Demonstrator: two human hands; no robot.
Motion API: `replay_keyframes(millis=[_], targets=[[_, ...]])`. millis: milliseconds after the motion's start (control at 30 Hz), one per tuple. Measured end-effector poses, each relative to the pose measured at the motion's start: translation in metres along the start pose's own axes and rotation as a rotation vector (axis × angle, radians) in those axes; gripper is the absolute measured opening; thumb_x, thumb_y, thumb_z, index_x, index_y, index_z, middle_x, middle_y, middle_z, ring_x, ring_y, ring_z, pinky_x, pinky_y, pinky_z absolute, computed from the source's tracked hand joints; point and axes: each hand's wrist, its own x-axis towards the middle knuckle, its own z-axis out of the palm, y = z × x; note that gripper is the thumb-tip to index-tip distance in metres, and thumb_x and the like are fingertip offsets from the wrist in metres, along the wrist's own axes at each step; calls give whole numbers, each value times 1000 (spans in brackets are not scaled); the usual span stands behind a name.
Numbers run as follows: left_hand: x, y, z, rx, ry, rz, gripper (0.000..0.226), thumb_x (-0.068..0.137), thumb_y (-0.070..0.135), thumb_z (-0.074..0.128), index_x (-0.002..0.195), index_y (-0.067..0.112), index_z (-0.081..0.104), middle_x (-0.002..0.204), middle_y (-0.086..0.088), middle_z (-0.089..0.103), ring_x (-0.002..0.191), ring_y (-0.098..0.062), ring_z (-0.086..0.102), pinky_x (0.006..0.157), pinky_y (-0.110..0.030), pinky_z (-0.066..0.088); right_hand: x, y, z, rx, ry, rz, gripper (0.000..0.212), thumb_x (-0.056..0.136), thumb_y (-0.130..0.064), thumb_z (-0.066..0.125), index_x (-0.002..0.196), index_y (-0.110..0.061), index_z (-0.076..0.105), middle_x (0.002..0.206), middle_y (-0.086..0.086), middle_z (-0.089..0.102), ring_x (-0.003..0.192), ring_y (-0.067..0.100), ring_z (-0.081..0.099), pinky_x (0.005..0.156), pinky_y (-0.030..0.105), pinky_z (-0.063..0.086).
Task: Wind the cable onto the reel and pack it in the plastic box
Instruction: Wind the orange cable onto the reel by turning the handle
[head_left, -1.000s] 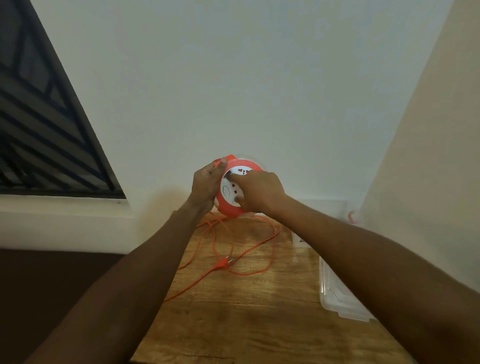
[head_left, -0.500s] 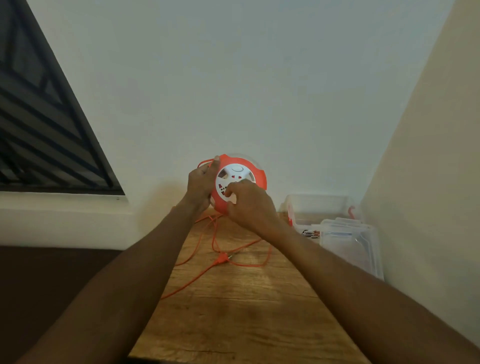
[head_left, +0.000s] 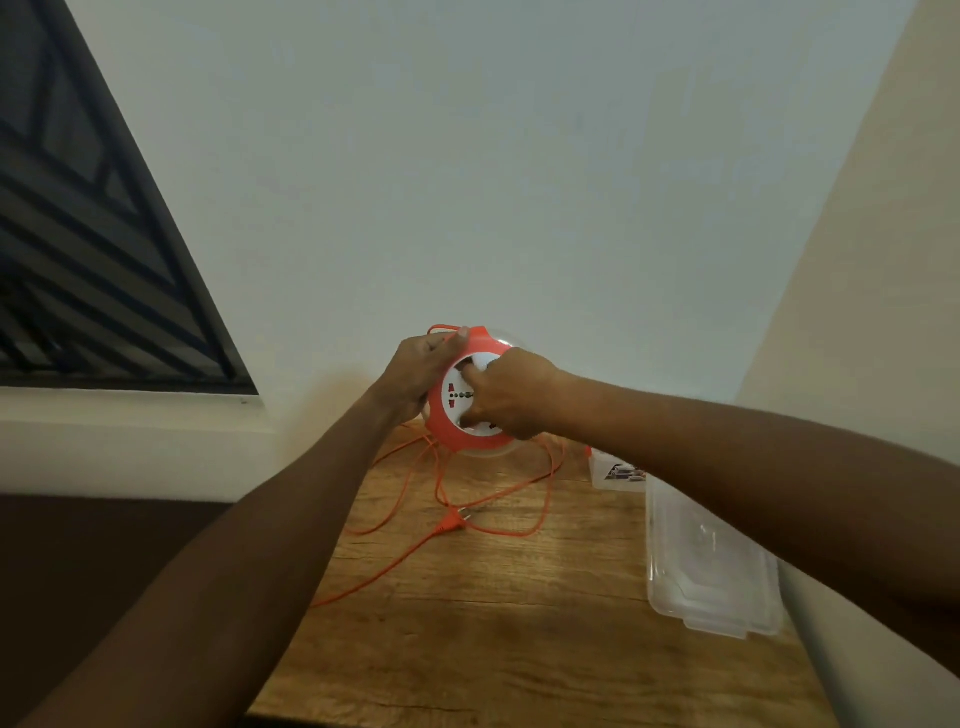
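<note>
Winding is under way but far from finished: I hold the orange reel (head_left: 470, 402) up off the worktop (head_left: 467, 623), its white socket face turned toward me, while most of the orange cable (head_left: 540, 499) lies in loose loops on the wood below, the plug (head_left: 451, 522) resting among them and one strand trailing off toward the near-left edge. My left hand (head_left: 415, 376) cups the reel's left rim, fingers (head_left: 457, 335) curled over the top and pressed against the housing. My right hand (head_left: 511, 395) sits on the white face, fingers pinching into its recesses as if cranking it round. The plastic box (head_left: 615, 473) stands at the back right of the worktop, mostly hidden by my right forearm, and its clear lid (head_left: 701, 571) lies nearer me. Packing is not yet begun. Compared with half a second ago, my right hand has swung from the bottom of the face up across its right side, and the socket markings have turned.
</note>
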Motion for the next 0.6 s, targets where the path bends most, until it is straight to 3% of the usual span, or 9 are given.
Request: replay_keyframes(millis=[133, 267, 367, 500, 600], targets=[[-3, -5, -3, 21, -13, -23, 49, 79, 63, 71, 104, 21, 78, 106, -13, 81, 94, -39, 78, 88, -58, 63, 5, -11, -2, 9, 4, -2, 64, 91, -34, 67, 148, -34, 39, 152, 16, 39, 128, 37, 50, 95, 48, 50], [-6, -11, -8, 17, -33, -75, 50, 79, 60, 71, 103, 17, 77, 100, -14, 81, 86, -37, 78, 91, -60, 60, 7, -6, -7, 53, 21, -71, 56, 93, -33, 64, 145, -35, 45, 141, 10, 50, 121, 34, 56, 85, 43, 53], [-8, -8, -8, 31, -34, -53, 59, 77, 60, 70, 109, 11, 76, 108, -24, 77, 96, -47, 74, 93, -63, 59, 10, -2, -6, 72, 54, -78, 48, 95, -31, 59, 142, -26, 50, 133, 12, 58, 117, 34, 59, 83, 40, 53], [-7, -11, -10, -79, 46, 1, 60, 84, 56, 70, 121, 9, 74, 116, -21, 77, 103, -44, 75, 89, -58, 61, 15, -5, 11, 193, 165, 166, 68, 87, -37, 67, 148, -32, 36, 133, 6, 59, 112, 32, 62, 80, 43, 54], [-3, -14, -2, -112, 209, 78, 37, 96, 49, 66, 118, 20, 76, 111, -8, 81, 97, -31, 79, 80, -46, 66, 21, -17, 27, 503, 301, 493, 71, 88, -45, 63, 150, -32, 32, 135, 7, 59, 111, 32, 64, 84, 45, 55]])
